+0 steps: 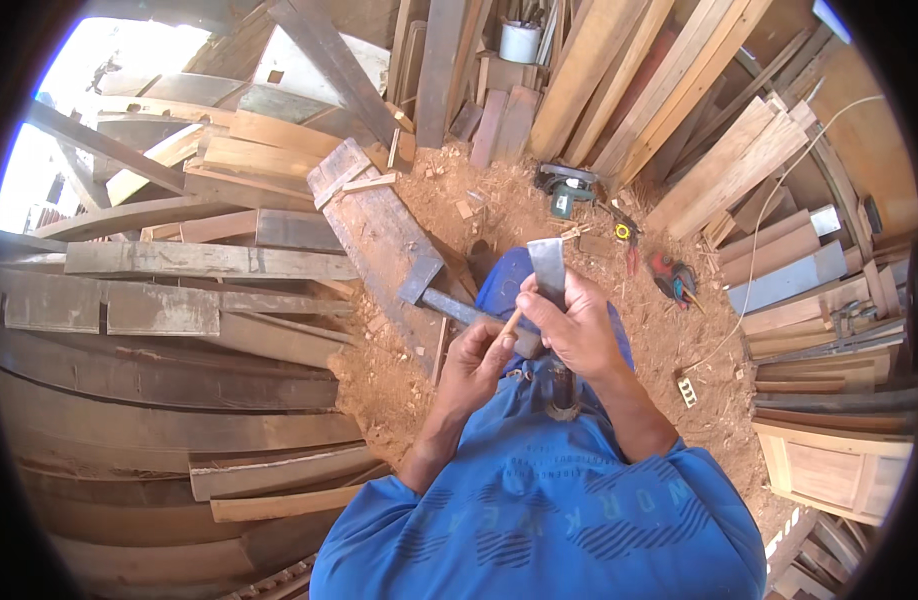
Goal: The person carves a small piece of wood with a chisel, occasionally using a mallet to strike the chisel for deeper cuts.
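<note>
In my right hand [583, 325] is a chisel with a wide, flat metal blade [547, 262] pointing away from me. Its dark handle [562, 385] runs back toward my shirt. A thin wooden stick [513, 321] is pinched in my left hand [475, 358], its far end close to the right thumb and the blade. Beyond my left hand, a hammer-like tool with a dark square head [420, 278] and grey shaft [459, 305] rests by the long worn plank [374, 225]. Its near end passes behind my hands.
Sawdust and chips cover the ground [449, 190]. Ahead lie a green power tool [562, 198], a yellow tape measure [622, 231] and red-handled tools [669, 272]. A white socket block [686, 391] on a cord sits right. Stacked boards [209, 260] fill the left; planks [589, 75] lean ahead.
</note>
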